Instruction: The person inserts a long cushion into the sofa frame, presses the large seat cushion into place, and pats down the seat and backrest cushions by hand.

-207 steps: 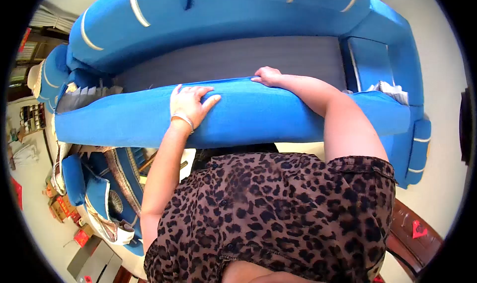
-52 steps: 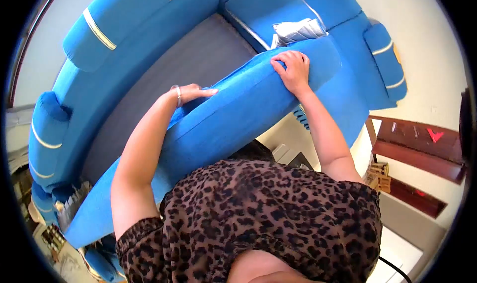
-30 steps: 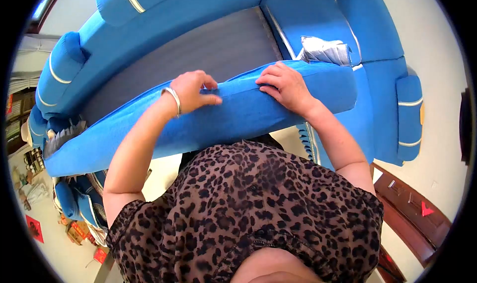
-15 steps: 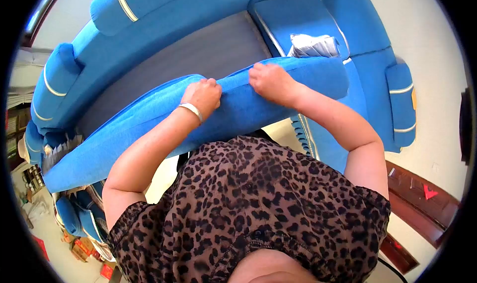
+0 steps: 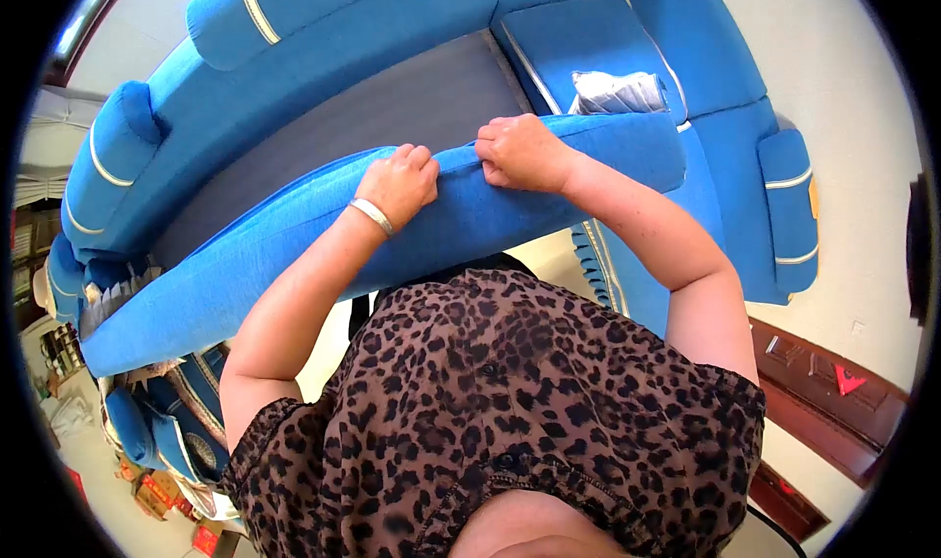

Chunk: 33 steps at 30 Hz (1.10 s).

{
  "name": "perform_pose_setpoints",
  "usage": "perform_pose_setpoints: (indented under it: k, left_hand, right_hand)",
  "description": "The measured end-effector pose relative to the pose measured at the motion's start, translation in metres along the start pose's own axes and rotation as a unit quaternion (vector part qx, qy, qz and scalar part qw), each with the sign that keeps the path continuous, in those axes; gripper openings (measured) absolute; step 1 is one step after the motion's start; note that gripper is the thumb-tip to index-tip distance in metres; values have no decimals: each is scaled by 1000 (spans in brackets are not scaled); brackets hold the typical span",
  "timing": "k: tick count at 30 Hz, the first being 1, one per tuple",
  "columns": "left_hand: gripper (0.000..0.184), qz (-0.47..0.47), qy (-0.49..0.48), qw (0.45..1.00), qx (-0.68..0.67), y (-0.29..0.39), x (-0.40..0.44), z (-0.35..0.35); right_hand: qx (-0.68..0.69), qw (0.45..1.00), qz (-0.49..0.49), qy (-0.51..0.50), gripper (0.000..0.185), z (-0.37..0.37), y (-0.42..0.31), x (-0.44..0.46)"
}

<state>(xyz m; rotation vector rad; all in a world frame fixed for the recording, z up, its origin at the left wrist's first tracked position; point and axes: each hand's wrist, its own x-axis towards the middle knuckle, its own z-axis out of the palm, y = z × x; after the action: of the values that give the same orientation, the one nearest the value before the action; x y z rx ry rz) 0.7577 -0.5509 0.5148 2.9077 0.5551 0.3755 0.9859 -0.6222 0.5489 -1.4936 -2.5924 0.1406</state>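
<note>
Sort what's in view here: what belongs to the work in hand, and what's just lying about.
In the work:
- long blue seat cushion, its upper edge gripped by the left hand and right hand
- blue sofa, with its grey base exposed

Apparently just about:
- red and brown boxes, lower left
- red decoration, right

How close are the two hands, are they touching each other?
Apart. The head view shows the blue cushion in the gap between the left hand and the right hand.
</note>
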Motion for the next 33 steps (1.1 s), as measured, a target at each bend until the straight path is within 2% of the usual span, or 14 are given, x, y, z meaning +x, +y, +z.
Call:
perform_pose_setpoints:
  k: [6, 9, 12, 14, 15, 17, 18, 22, 23, 26, 27, 28, 29, 33]
  left_hand:
    - [9, 10, 35, 999, 8, 0, -2, -3]
    - [9, 4, 108, 994, -10, 10, 1, -16]
    - [9, -2, 111, 994, 7, 10, 9, -14]
    - [12, -25, 111, 993, 39, 3, 14, -3]
    - [15, -53, 90, 994, 18, 2, 13, 4]
    - [21, -21, 86, 992, -90, -13, 11, 19]
    - [24, -88, 69, 989, -99, -8, 3, 22]
    - [35, -135, 174, 975, -10, 16, 5, 1]
    - [38, -139, 191, 972, 8, 17, 5, 1]
    - [39, -117, 164, 977, -70, 5, 0, 16]
    - [24, -171, 66, 974, -136, 0, -3, 19]
    - [17, -157, 121, 971, -131, -3, -5, 19]
    - [18, -161, 116, 972, -130, -4, -6, 17]
    - [17, -173, 100, 971, -133, -1, -5, 12]
  right_hand:
    - [-8, 997, -47, 68, 9, 3, 1, 0]
    - [-32, 992, -26, 119, 8, -19, -1, -8]
    - [-11, 984, -21, 177, 12, -13, 5, -10]
    - [-32, 983, -26, 177, 8, -11, 14, -11]
    - [-31, 983, -19, 179, 8, -6, 14, -12]
    - [-27, 981, -27, 191, 10, 14, 20, -7]
    - [-40, 981, -40, 183, 10, 17, 15, -5]
    - [-90, 970, -31, 225, 11, 16, 19, -7]
    - [-69, 975, 12, 211, 9, 28, 24, -6]
    - [54, 984, 101, 137, 9, 31, 19, -10]
    - [89, 983, 92, 130, 11, 32, 23, -16]
    - [109, 983, 95, 109, 14, 24, 27, -20]
    - [130, 983, 98, 90, 17, 15, 34, -30]
    - [69, 982, 172, 25, 25, -2, 70, -89]
